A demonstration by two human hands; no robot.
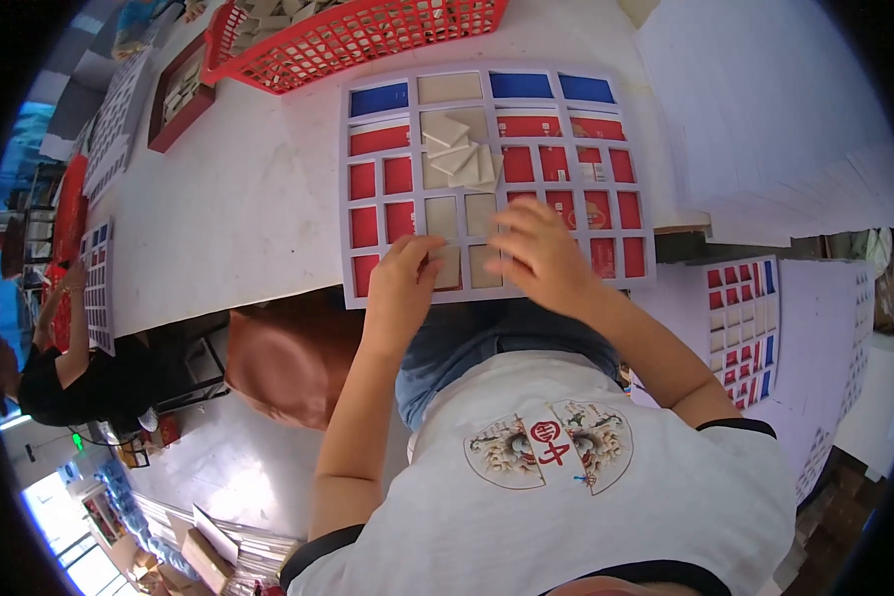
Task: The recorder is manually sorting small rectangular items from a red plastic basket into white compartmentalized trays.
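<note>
Left hand (404, 278) at a beige tile (448, 270) in the white frame's (417, 189) bottom row, right hand (541, 253) just beside; can't tell whether either grip is closed on anything. Loose tiles (447, 132), piled farther up, could slide if knocked.

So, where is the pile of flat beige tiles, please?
In the head view, the pile lies on the white gridded frame, just left of its middle, beyond the left hand and right hand.

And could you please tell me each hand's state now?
Left hand: at a beige tile; its grip cannot be told.
Right hand: loosely open, nothing visible in it.
</note>
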